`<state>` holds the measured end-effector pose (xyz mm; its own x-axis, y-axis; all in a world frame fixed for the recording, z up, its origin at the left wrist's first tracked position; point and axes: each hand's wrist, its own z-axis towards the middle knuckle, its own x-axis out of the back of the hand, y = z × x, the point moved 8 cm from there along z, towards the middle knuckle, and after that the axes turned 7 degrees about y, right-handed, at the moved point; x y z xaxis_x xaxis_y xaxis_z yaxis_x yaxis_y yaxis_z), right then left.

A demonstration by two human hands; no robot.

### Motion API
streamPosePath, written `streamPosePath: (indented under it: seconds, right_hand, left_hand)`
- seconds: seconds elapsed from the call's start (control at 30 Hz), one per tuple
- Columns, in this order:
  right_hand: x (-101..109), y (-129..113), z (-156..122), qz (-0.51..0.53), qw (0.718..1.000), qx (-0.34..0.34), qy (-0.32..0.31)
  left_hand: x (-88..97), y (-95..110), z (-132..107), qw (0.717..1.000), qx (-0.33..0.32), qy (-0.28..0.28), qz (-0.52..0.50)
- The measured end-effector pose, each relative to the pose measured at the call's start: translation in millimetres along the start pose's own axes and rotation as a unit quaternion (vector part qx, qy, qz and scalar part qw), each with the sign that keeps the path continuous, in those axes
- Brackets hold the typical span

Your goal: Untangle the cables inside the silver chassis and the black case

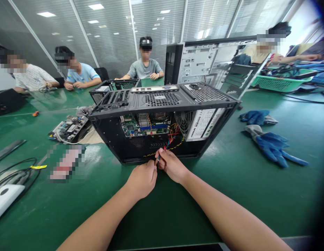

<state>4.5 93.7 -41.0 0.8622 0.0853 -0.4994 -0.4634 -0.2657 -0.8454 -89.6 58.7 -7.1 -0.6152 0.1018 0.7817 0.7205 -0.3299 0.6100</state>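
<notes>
An open black computer case (164, 98) lies on the green table in front of me, its inside facing my hands. A green motherboard (133, 127) and a white-labelled power supply (203, 123) show within it. Red, yellow and black cables (173, 131) run from the power supply down to the front edge. There my left hand (143, 178) and my right hand (171, 166) meet, both closed, fingertips pinching the coloured cables. My fingers cover most of the part they grip, so its end cannot be made out.
Blue work gloves (273, 144) and a green basket (275, 83) of cables lie to the right. Loose circuit boards (71, 128), a white device (7, 198) and black cables are on the left. Behind stands another open case (198, 62). Several people sit around the table.
</notes>
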Motion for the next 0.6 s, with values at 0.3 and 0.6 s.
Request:
streamPosePath:
  seconds: [0.3, 0.6]
  right_hand:
    - [1.3, 1.1, 0.9, 0.007, 1.0, -0.004, 0.004]
    - [1.2, 3.0, 0.5, 0.053, 0.998, -0.036, -0.013]
  left_hand:
    - [-1.1, -0.8, 2.6, 0.992, 0.032, -0.015, -0.119]
    - [-32.3, 1.0, -17.8, 0.688, 0.319, -0.234, -0.608]
